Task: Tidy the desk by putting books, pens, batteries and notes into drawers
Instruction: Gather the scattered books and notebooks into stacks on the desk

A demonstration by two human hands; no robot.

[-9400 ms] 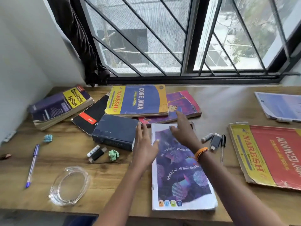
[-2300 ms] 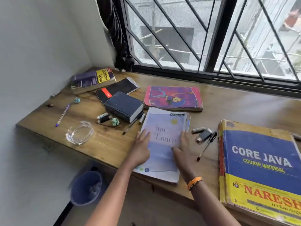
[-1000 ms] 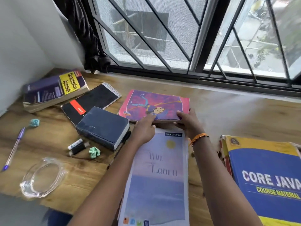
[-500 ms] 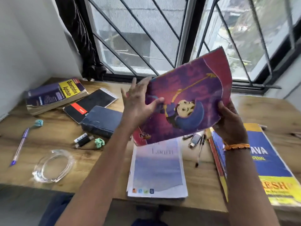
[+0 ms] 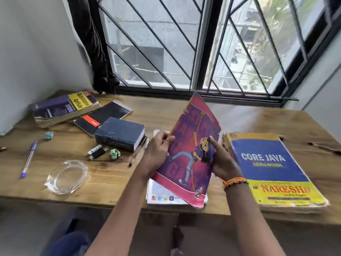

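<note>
I hold a pink and purple cartoon book [image 5: 191,150] tilted above the desk, its near corner low over a pale notebook [image 5: 160,194]. My left hand [image 5: 158,152] grips its left edge and my right hand [image 5: 220,159] grips its right edge. To the right lies the Core Java book [image 5: 267,167] on a stack. On the left lie a dark blue thick book [image 5: 120,133], a black spiral notebook [image 5: 103,117] and the Quantitative Aptitude book [image 5: 62,108]. A purple pen [image 5: 28,159], a black pen [image 5: 138,150], batteries [image 5: 96,152] and crumpled green notes [image 5: 114,154] lie on the wood.
A clear glass ashtray [image 5: 67,177] sits near the front left edge of the wooden desk [image 5: 110,172]. A barred window [image 5: 184,43] runs along the back, with a dark curtain [image 5: 92,43] in the left corner. A pencil [image 5: 324,146] lies at far right.
The cartoon book has come down from a raised, upright pose and now tilts low over the pale notebook. Both hands stay on its edges.
</note>
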